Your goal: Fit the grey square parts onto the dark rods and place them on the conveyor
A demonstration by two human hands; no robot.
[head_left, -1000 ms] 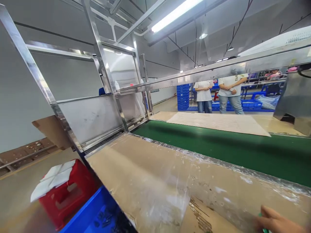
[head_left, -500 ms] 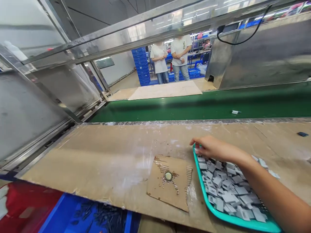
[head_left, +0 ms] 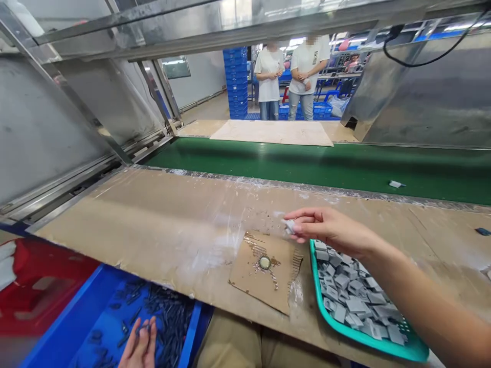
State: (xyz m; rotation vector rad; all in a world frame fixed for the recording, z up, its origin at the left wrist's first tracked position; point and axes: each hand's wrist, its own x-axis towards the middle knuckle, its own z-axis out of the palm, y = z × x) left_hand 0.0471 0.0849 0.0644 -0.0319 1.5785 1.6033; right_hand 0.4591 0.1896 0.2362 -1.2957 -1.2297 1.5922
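My right hand pinches a small grey-white piece above the table, just off the upper left edge of a teal basket. Many similar grey pieces fill that basket. Low on the left, my left hand is over a blue bin, its fingertips closed on a small dark piece. Dark slender parts lie in the bin. A cardboard square bearing a small round pale-centred item rests left of the basket.
A green belt runs behind the table, with a small white piece on it. A dark piece lies far right. Metal framing stands left. Two people stand beyond the belt. A red stool is at lower left.
My right hand has moved left off the basket's edge, and a grey-white piece now shows between its fingers. My left hand has come into view over the blue bin. The view has shifted.
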